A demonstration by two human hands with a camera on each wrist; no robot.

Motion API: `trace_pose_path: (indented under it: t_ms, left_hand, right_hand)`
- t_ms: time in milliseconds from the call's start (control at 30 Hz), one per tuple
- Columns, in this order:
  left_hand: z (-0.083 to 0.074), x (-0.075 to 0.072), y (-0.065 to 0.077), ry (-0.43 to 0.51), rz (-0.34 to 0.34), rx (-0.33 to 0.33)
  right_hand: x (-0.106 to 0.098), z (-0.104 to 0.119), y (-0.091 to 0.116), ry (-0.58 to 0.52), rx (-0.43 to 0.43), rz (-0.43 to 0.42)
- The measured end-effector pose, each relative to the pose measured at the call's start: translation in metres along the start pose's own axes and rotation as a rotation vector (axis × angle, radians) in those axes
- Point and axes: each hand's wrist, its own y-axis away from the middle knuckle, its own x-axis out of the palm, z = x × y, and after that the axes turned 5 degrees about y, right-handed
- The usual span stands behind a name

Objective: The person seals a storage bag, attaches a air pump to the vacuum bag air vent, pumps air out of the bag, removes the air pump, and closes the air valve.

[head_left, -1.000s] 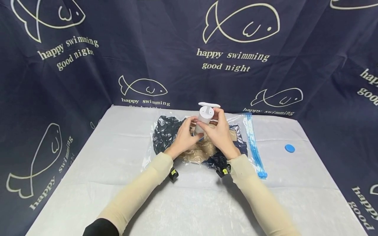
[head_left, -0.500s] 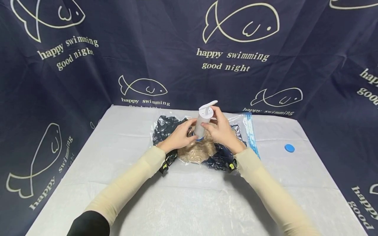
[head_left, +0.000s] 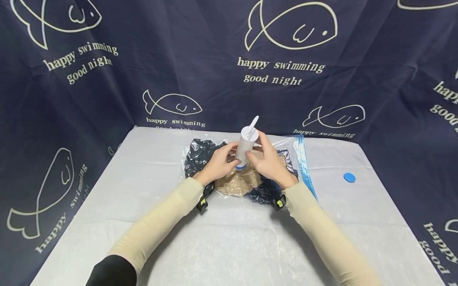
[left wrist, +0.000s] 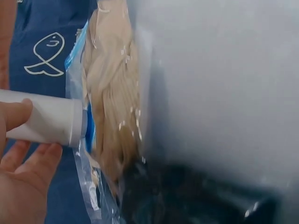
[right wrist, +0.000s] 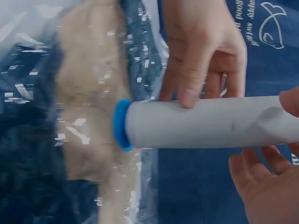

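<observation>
A white hand pump (head_left: 245, 146) stands slightly tilted on the blue valve (head_left: 239, 167) of a clear vacuum storage bag (head_left: 234, 184) with folded clothes inside. My left hand (head_left: 219, 163) holds the pump low on its barrel, thumb in front and fingers behind. Higher up, my right hand (head_left: 269, 161) grips the barrel between thumb and fingers. In the right wrist view the barrel (right wrist: 201, 122) meets the blue valve ring (right wrist: 122, 124). The pump's handle (head_left: 253, 122) is seen nearly end-on at the top, with neither hand on it.
A round blue cap (head_left: 349, 177) lies on the white-covered table (head_left: 229, 246), right of the bag. The bag's blue zip edge (head_left: 307, 167) runs along its right side. A dark curtain (head_left: 222, 51) with fish drawings hangs behind the table and at both sides.
The pump has turned about its length: its handle went from lying left-to-right to pointing away. Both hands shifted their hold on the barrel, and the wrists moved farther apart.
</observation>
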Motion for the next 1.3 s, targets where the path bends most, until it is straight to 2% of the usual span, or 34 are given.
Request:
trace_pose_path:
  t_ms: [167,267,467,567,667,833,1000,1167,1300]
  left_hand:
    - [-0.005,0.006,0.004,-0.039,-0.073,-0.033]
    - [-0.006,0.011,0.005,-0.075,-0.132,-0.052]
    - [-0.008,0.018,0.004,-0.119,-0.223,-0.069]
    - [-0.01,0.021,0.004,-0.147,-0.254,-0.086]
    - [-0.012,0.023,0.004,-0.155,-0.267,-0.096]
    - [-0.01,0.02,0.006,-0.128,-0.239,-0.087]
    - [-0.004,0.01,0.008,-0.088,-0.182,-0.068]
    - [0.002,-0.002,0.006,-0.079,-0.086,-0.034]
    - [0.004,-0.009,0.004,-0.074,-0.008,-0.038]
  right_hand:
    - [0.008,-0.007,0.01,0.082,0.028,-0.004]
    - [0.014,-0.006,0.013,0.062,0.042,-0.035]
    - [0.023,0.006,0.007,-0.024,0.046,-0.214]
    - [0.027,0.013,0.002,-0.024,0.053,-0.305]
    - [0.029,0.016,-0.001,0.001,0.06,-0.349]
    - [0.028,0.016,-0.002,0.047,0.054,-0.325]
    - [0.022,0.015,-0.004,0.022,0.045,-0.221]
    - [0.014,0.013,-0.005,-0.025,0.039,-0.145]
    - [0.01,0.01,-0.007,-0.032,0.031,-0.101]
